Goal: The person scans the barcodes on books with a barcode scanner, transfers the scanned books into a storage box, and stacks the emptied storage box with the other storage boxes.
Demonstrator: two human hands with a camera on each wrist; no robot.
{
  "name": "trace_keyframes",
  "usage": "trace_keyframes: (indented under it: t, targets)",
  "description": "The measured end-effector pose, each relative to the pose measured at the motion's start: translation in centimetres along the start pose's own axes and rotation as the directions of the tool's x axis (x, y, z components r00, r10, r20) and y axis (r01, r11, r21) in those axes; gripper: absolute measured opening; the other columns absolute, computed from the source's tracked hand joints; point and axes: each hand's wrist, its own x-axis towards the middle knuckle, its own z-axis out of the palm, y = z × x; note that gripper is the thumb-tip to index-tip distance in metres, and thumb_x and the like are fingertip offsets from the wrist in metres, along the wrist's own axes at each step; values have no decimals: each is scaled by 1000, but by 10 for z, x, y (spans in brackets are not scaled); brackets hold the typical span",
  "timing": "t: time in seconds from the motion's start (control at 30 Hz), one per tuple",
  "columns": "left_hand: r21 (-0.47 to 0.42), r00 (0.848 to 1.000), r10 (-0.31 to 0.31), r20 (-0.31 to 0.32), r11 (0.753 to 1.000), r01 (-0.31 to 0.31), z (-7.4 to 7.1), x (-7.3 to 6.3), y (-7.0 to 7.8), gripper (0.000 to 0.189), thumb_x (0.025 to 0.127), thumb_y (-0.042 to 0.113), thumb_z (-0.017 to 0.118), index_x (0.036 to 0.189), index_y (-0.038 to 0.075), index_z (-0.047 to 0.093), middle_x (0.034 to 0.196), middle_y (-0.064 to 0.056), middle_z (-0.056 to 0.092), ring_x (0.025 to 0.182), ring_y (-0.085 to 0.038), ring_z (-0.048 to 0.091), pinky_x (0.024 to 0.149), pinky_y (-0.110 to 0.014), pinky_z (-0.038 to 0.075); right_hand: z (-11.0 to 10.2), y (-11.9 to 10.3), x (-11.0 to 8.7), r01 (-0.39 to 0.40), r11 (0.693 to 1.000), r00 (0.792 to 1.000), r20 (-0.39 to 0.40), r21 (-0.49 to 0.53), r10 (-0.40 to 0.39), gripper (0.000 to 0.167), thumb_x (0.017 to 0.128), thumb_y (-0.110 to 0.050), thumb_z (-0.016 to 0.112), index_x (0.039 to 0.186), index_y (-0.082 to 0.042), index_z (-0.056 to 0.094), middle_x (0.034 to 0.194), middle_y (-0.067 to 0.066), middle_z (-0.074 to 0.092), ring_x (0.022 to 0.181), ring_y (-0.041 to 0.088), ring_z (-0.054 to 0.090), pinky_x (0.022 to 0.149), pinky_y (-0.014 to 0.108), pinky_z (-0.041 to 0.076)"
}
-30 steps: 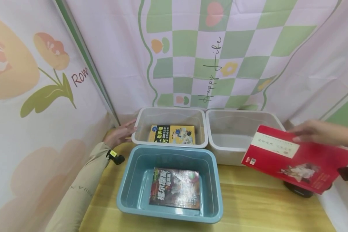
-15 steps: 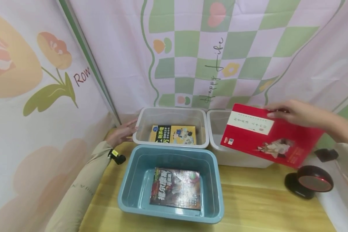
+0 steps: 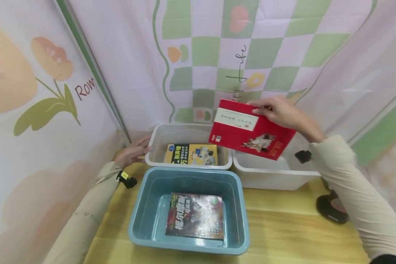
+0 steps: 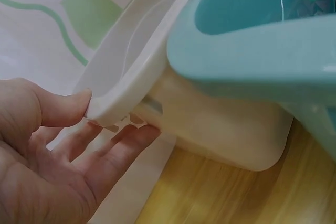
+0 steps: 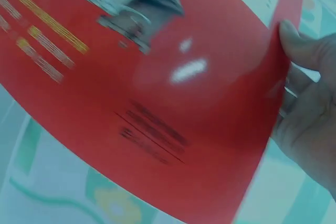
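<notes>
Held up by its upper edge, a thin red book [image 3: 232, 135] with a white title panel hangs tilted over the inner ends of two white bins. My right hand [image 3: 280, 113] pinches it, thumb [image 5: 299, 45] on the cover and fingers behind. My left hand [image 3: 132, 152] grips the outer rim of the left white bin [image 3: 188, 167], its thumb [image 4: 68, 107] at the lip and fingers beneath. A yellow book [image 3: 202, 154] lies in that bin. The right white bin [image 3: 270, 179] is partly covered from view by the red book.
In front of the white bins stands a blue basin [image 3: 188, 247] with a dark-covered book [image 3: 196, 216] lying inside. A black round-based device [image 3: 330, 209] sits at the right of the wooden table [image 3: 290, 227], partly behind my right sleeve. Patterned curtains [image 3: 125, 55] close off the back and sides.
My right hand has carried the red book leftward and upward from the right side to above the white bins. The left hand keeps its hold on the rim.
</notes>
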Motion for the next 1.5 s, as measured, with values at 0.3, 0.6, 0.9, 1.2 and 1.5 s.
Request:
trace_keyframes:
  t: [0.3, 0.6, 0.9, 1.2, 1.5]
  targets:
    - [-33, 1000, 22, 21, 999, -22, -1, 3, -5, 72, 110, 11, 50, 170, 15, 11, 171, -24, 23, 149, -49, 34, 97, -42, 56, 52, -22, 52, 96, 995, 987, -129, 36, -91, 43, 103, -9, 64, 145, -11, 64, 132, 19, 70, 98, 33, 66, 83, 48, 57]
    - [-39, 1000, -9, -14, 999, 8, 9, 3, -3, 70, 111, 9, 47, 170, 19, 12, 170, -22, 27, 150, -49, 33, 111, -58, 47, 101, -51, 82, 186, 982, 979, -96, 31, -182, 43, 102, -12, 66, 145, -13, 64, 125, 14, 73, 100, 30, 68, 89, 48, 57]
    - [-27, 997, -54, -48, 998, 53, 7, 3, -3, 72, 110, 12, 50, 170, 24, 12, 172, -19, 25, 150, -46, 35, 104, -52, 51, 129, -81, 99, 313, 947, 936, -144, -75, -321, 40, 99, -4, 67, 139, -8, 68, 132, 13, 73, 114, 32, 68, 92, 47, 58]
    - [-45, 990, -107, -90, 994, 104, 6, 1, -2, 77, 108, 20, 57, 170, 26, 12, 173, -15, 25, 154, -40, 31, 107, -52, 47, 148, -103, 100, 335, 942, 934, -125, -14, -334, 47, 97, -11, 73, 143, -14, 66, 121, 7, 75, 107, 25, 70, 92, 41, 58]
    - [-49, 989, -110, -94, 993, 106, 14, 5, 1, 78, 108, 16, 57, 170, 26, 10, 172, -19, 23, 153, -43, 34, 115, -59, 43, 179, -91, 92, 202, 955, 977, 30, 217, -213, 49, 101, -9, 68, 149, -15, 60, 140, 5, 68, 123, 21, 66, 103, 39, 58]
